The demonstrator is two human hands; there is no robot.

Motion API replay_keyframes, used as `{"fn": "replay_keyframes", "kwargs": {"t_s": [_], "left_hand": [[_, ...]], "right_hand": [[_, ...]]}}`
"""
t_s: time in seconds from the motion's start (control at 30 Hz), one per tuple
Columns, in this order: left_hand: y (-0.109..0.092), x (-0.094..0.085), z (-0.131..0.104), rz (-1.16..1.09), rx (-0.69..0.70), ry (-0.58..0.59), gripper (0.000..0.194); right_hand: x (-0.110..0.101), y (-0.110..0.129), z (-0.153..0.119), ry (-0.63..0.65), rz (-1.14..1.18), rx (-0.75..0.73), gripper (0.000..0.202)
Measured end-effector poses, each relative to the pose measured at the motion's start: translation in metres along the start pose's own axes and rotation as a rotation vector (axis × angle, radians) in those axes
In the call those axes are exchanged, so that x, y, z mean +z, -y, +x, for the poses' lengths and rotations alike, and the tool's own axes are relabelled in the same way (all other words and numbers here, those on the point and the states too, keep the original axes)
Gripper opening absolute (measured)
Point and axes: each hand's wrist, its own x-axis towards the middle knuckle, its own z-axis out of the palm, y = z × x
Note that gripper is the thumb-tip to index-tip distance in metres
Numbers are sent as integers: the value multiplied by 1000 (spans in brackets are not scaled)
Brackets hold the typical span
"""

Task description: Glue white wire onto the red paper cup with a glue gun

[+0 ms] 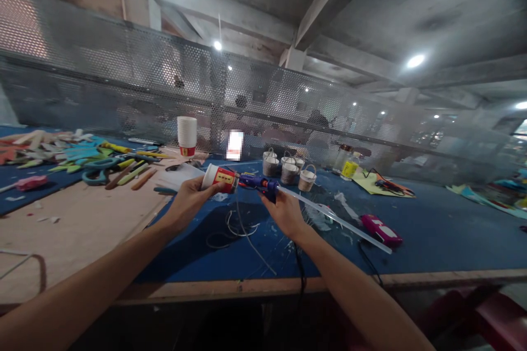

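My left hand [191, 196] is closed around a white and red paper cup [221, 178], tipped on its side with its base facing right. A blue glue gun [263, 183] is gripped in my right hand [286, 211], its nozzle at the base of the cup; I cannot tell whether they touch. A long translucent glue stick [341, 221] sticks out of the gun's back, slanting down to the right. Below the cup, a thin pale cord [255, 247] lies in loose loops on the blue table surface [193, 258].
Several small handled baskets [289, 170] stand behind the gun. At the back left rises a stack of paper cups [187, 134]. Scissors [96, 171] and coloured scraps [78, 151] crowd the left. A magenta box [381, 230] and yellow-labelled bottle [349, 166] are to the right.
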Motion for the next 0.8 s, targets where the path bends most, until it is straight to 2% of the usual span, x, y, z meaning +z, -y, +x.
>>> {"fn": "replay_keyframes", "kwargs": {"t_s": [0.17, 0.43, 0.8], "left_hand": [[1, 0, 2, -1, 55, -24, 24], [-5, 2, -1, -40, -6, -22, 25], [-3, 2, 1, -58, 64, -46, 24]], "right_hand": [[1, -1, -1, 3, 7, -9, 39], [4, -2, -2, 15, 24, -29, 37], [3, -2, -4, 45, 55, -43, 38]]}}
